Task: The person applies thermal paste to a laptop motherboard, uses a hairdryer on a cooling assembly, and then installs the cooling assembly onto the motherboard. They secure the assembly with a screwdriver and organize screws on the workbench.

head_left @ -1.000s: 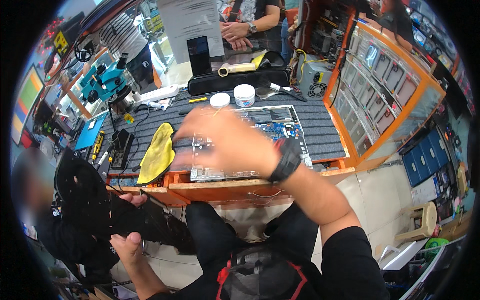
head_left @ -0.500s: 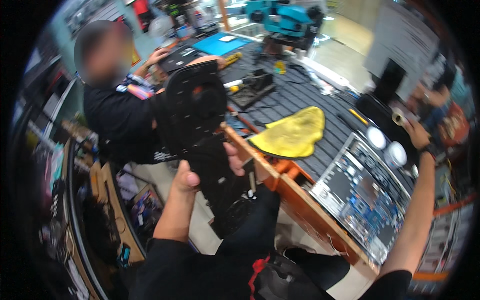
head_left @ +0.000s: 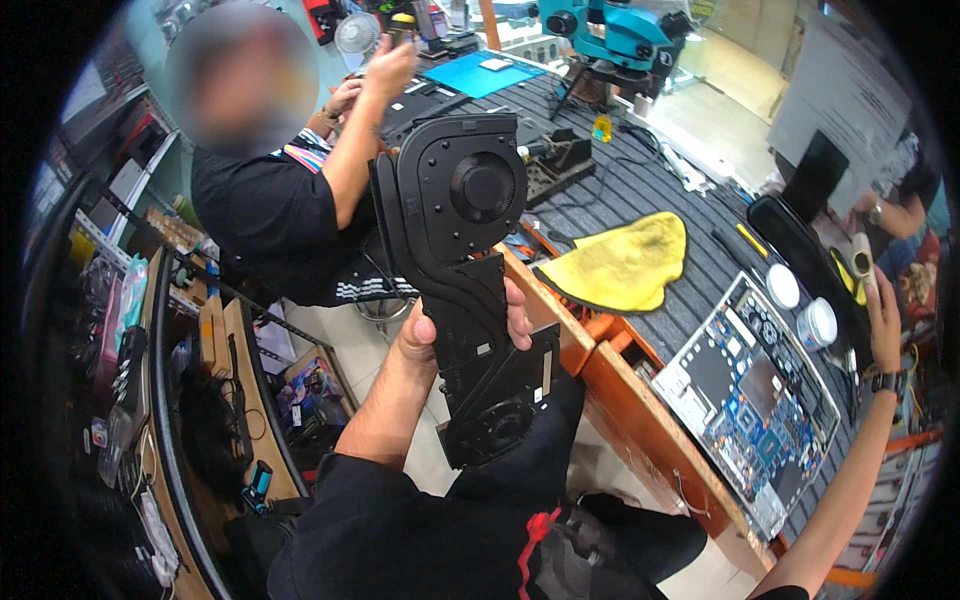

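No words or numbers can be read. Lines of small print are borne by the white paper sheet [head_left: 840,95], too faint to be made out. A label is carried by the white jar [head_left: 818,325], its printing shown too small to be deciphered.

Looking down from the person's head through a wide fisheye.
Facing left along the bench [head_left: 635,190], slanting it from upper middle to lower right; viewing the left hand [head_left: 418,345] nearer at centre, the right hand [head_left: 882,322] farther off at right.
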`<action>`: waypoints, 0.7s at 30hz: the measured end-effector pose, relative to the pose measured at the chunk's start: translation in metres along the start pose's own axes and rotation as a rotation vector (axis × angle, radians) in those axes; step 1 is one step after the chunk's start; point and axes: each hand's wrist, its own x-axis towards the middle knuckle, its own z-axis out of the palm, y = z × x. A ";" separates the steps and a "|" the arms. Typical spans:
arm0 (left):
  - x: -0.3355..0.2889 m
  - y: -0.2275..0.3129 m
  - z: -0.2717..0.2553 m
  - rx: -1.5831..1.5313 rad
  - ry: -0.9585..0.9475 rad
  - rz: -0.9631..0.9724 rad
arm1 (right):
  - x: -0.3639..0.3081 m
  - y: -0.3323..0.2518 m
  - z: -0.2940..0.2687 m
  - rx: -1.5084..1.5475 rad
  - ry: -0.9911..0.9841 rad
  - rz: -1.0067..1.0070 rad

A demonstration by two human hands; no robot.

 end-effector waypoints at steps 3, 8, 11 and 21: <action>-0.004 -0.011 0.009 -0.024 -0.075 -0.058 | -0.079 -0.081 -0.036 0.457 0.025 0.253; 0.007 -0.041 0.045 -0.050 -0.294 -0.180 | -0.224 -0.232 -0.021 1.328 -0.020 0.269; 0.016 -0.070 0.075 -0.109 -0.413 -0.256 | -0.310 -0.273 -0.004 1.368 -0.030 0.309; 0.018 -0.167 0.204 -0.206 -0.790 -0.580 | -0.459 -0.336 -0.075 1.284 0.293 0.217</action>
